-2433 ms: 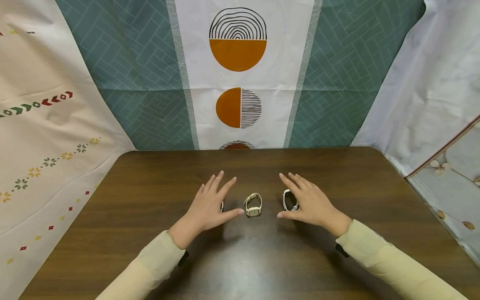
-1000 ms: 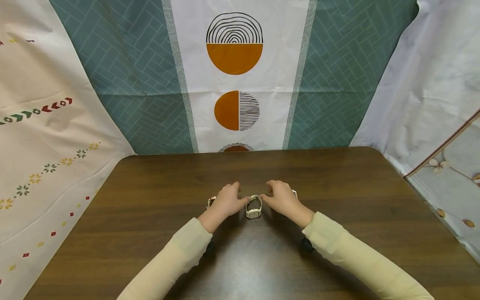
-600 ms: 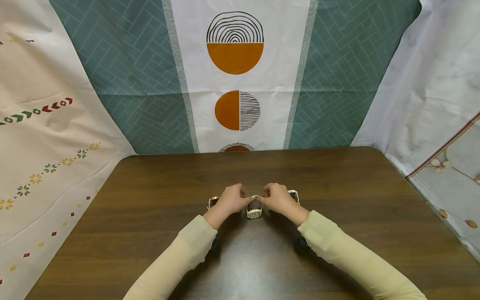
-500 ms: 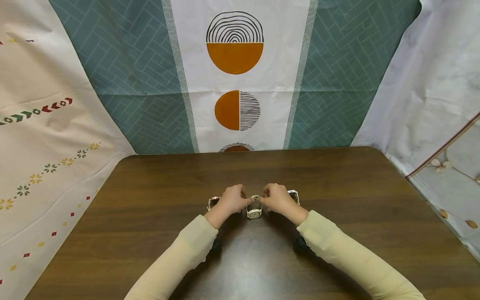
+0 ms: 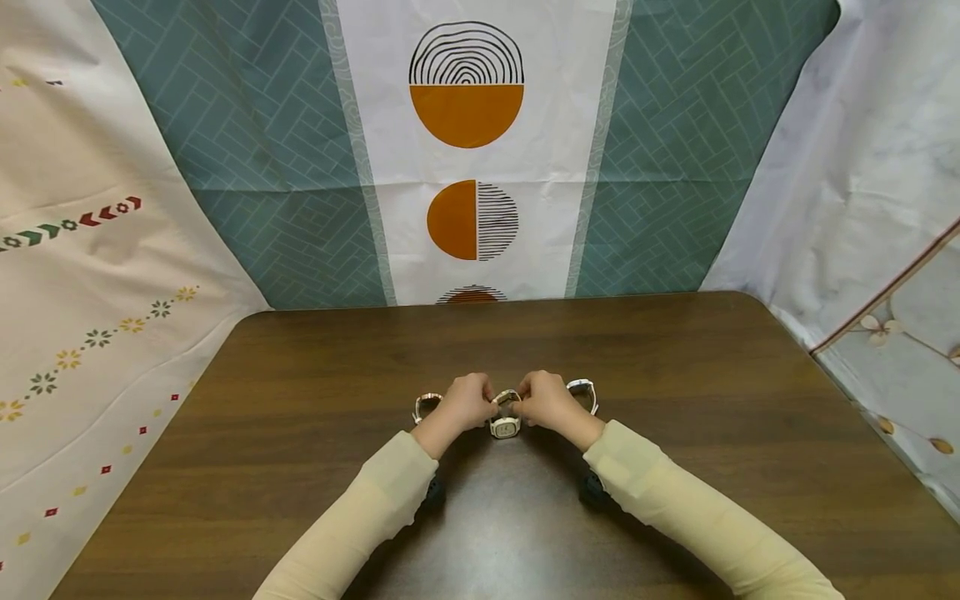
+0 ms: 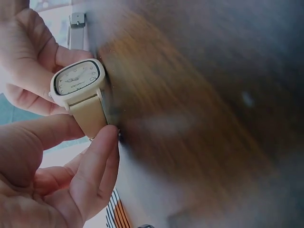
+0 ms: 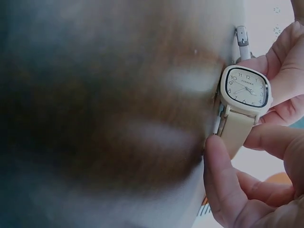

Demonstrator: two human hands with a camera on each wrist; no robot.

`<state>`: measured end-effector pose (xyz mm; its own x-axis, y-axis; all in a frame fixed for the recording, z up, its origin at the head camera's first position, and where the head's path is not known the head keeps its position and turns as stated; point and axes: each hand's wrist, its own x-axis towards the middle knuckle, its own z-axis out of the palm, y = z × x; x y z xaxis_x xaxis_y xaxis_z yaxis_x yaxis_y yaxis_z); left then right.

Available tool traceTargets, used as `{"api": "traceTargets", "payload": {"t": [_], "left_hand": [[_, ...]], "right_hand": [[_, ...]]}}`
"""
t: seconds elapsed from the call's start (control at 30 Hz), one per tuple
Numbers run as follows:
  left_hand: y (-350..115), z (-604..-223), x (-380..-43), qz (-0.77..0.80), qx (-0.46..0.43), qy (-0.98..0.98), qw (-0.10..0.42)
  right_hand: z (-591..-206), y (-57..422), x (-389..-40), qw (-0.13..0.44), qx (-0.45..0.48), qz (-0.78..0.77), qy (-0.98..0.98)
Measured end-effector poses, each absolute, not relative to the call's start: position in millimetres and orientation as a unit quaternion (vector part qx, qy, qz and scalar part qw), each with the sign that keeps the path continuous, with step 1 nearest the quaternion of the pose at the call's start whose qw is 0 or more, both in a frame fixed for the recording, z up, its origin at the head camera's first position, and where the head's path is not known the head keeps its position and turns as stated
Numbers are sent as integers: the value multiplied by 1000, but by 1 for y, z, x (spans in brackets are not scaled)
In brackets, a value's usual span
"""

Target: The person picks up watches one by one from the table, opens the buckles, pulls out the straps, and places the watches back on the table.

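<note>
A cream wristwatch (image 5: 505, 428) with a rounded-square dial is at the middle of the brown table, its strap looped behind the dial. From its left side my left hand (image 5: 467, 402) pinches the strap between thumb and fingers. My right hand (image 5: 553, 402) pinches the strap from the right. Close up in the left wrist view, the light strap (image 6: 89, 116) runs between the fingertips below the dial. The right wrist view shows the watch face (image 7: 246, 88) with its numbers and hands. Where the strap's ends meet is hidden by fingers.
A second wristwatch (image 5: 427, 405) with a pale band lies left of my left hand, partly covered by it. A silvery-white wristwatch (image 5: 583, 392) lies behind my right wrist. The wooden table (image 5: 330, 350) ends at patterned cloth hangings (image 5: 300, 242).
Both hands, earlier spread apart above the outer watches, have come together at the middle watch and taken hold of its strap. The outer watches show more now.
</note>
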<state>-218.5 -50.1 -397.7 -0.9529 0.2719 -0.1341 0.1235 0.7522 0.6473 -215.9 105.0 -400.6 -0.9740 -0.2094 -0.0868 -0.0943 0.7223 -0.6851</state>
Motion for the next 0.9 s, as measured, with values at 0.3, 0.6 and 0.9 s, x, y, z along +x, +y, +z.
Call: {"api": "traceTargets", "payload": {"t": [0.3,0.6,0.9], "left_hand": [[-51,-394,-217,341,110,926,122],[-57,-388,-217,378,99,913,113],[-59,-381,-212,452,94,882,99]], "right_hand": [[-400,106,-215,92,-87,-364,923],[-393,108,-217,99,-89,-380,915],[-387,113,-216,96,-103,-440,887]]}}
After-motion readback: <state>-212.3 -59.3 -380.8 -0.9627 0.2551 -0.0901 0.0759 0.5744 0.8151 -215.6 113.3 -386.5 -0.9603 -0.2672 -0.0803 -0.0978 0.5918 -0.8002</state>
